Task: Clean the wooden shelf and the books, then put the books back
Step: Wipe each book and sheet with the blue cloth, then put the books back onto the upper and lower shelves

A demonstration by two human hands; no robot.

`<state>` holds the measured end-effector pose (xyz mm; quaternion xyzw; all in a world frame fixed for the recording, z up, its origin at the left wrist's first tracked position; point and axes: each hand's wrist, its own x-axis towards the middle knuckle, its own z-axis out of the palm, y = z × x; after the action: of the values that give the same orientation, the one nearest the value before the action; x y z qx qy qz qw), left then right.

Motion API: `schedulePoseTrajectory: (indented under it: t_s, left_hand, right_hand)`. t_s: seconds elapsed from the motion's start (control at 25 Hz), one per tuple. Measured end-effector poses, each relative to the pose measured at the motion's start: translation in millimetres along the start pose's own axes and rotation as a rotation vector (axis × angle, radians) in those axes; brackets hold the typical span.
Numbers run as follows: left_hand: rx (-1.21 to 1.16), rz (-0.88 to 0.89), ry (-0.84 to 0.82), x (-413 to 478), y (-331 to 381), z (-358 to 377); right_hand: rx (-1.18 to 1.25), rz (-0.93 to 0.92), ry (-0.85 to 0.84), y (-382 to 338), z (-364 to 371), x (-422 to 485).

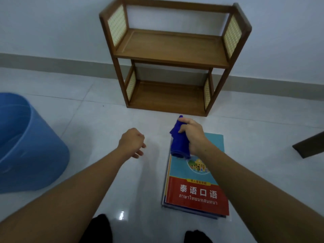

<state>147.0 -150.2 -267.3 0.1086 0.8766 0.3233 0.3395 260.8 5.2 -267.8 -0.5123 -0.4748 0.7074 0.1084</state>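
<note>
White glossy floor tiles [105, 120] run up to a pale wall with a grey skirting, and you are looking down on them from close above. At your far left stands a blue plastic bucket [26, 142], well apart from everything else. Next comes your left hand [132, 142], hovering over bare tile with its fingers loosely curled and nothing in it. Just to its right, your right hand [192, 135] is clenched around a bunched dark blue cloth [178, 142], which hangs above the far end of the books [196, 190]. They lie flat in a small stack on the floor, a red and teal cover on top. Behind them, against the wall, the wooden shelf [171, 50] stands upright with both tiers bare. At the far right edge a dark corner of some furniture [310, 144] pokes in. You appear to be in the wiping stage: the books are out and the cloth is in your grip, though nothing shows whether the shelf has had its wipe. Next, either press the cloth flat onto the top cover, steadying the stack with your free hand, or reach forward to the upper board.
</note>
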Motion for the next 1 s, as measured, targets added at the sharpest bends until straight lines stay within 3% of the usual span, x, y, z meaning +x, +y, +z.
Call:
schedulePoseTrajectory:
  t_s: [0.32,0.48,0.64,0.72,0.88,1.0]
  left_hand:
    - [-0.089,-0.159,0.244,20.6,-58.4,-41.0]
    - [-0.069,-0.160,0.277,32.0,-75.0,-46.7]
    - [-0.025,-0.133,0.264,35.6,-78.4,-35.0]
    - [-0.020,-0.110,0.259,36.6,-73.6,-26.1]
    - [-0.181,-0.019,0.200,30.4,-50.8,1.4]
    - [-0.273,0.054,0.070,20.6,-32.9,34.7]
  right_hand:
    - [-0.142,0.009,-0.292,72.7,98.8,6.3]
    - [-0.232,-0.025,-0.323,95.3,121.7,9.8]
    - [-0.504,-0.189,-0.325,95.6,120.9,4.7]
    - [-0.614,-0.306,-0.195,77.6,109.7,3.9]
    - [-0.545,-0.458,0.225,35.5,62.3,14.6]
    - [-0.535,-0.457,0.515,23.8,7.6,22.9]
